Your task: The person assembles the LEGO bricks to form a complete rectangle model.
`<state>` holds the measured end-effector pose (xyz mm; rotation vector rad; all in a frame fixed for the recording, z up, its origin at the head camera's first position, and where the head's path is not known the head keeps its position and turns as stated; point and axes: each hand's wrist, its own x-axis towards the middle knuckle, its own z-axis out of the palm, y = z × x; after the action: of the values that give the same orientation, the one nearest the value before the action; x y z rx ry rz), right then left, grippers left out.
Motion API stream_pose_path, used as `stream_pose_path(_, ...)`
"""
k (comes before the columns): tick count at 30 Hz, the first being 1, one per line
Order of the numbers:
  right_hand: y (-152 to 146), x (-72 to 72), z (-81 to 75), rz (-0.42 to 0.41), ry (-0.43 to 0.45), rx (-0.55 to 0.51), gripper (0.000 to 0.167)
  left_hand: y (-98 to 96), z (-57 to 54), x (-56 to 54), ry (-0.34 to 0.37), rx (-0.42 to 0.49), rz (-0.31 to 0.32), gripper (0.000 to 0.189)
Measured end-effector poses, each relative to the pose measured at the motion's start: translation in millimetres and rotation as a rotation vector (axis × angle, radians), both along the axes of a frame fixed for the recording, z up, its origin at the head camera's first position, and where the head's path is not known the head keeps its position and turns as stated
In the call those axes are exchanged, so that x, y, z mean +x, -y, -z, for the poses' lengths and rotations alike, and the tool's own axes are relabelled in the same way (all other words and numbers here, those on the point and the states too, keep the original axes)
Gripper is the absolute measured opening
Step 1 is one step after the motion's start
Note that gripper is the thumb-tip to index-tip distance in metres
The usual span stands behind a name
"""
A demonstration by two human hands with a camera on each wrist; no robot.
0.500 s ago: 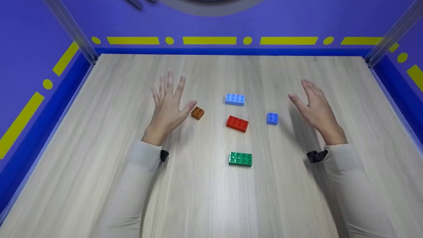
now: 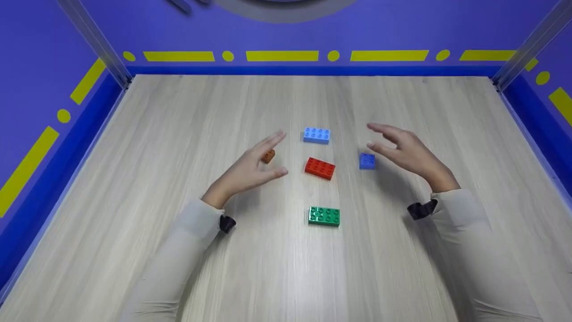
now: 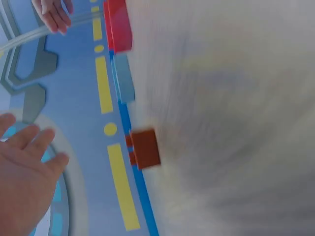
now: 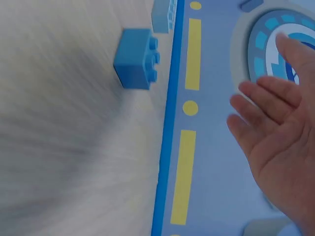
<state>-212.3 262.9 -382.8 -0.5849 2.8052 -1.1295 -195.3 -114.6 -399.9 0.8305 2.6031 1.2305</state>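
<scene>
My left hand (image 2: 245,173) hovers over the table with fingers extended and thumb apart, holding nothing. It partly hides a small brown building brick (image 2: 268,156) in the head view; the left wrist view shows that brown brick (image 3: 145,148) standing apart from the fingers. On the other side my right hand (image 2: 409,154) is raised, thumb and fingers spread, near a small blue brick (image 2: 367,161) with nothing in its grasp. Between the hands lie a light blue brick (image 2: 317,135), a slightly turned red brick (image 2: 320,168) and, closer to me, a green brick (image 2: 324,216).
A pale wood-grain table (image 2: 277,268) carries all the bricks, spaced apart from each other. Blue panels with yellow markings (image 2: 281,56) border its back and both sides, with metal posts (image 2: 100,38) at the rear corners.
Both hands have moved inward toward the bricks. My left hand has turned and now covers part of the brown brick; my right hand has come close to the small blue one. The bricks stay put.
</scene>
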Motion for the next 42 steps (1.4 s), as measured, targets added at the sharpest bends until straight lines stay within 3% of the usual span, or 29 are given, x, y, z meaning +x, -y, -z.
stream_pose_path(8,17,-3.7,8.0,-0.123,0.1,-0.044,0.05,-14.6,11.8,12.8,0.12,0.017,0.104,0.074)
stream_pose_path(16,34,-8.4,14.6,-0.146,0.172,-0.017,0.05,-29.1,19.5,22.2,0.239,0.089,0.224,0.067)
stream_pose_path(22,44,-11.1,21.0,-0.193,0.18,0.025,0.053,-39.4,26.9,26.3,0.231,0.026,0.28,0.063)
stream_pose_path(34,64,-12.5,27.9,-0.284,0.171,0.063,0.046,-56.4,34.6,29.2,0.186,-0.012,0.415,0.054)
stream_pose_path(42,72,-14.1,33.5,-0.303,0.159,0.103,0.045,-60.4,35.2,28.3,0.148,-0.08,0.446,0.044)
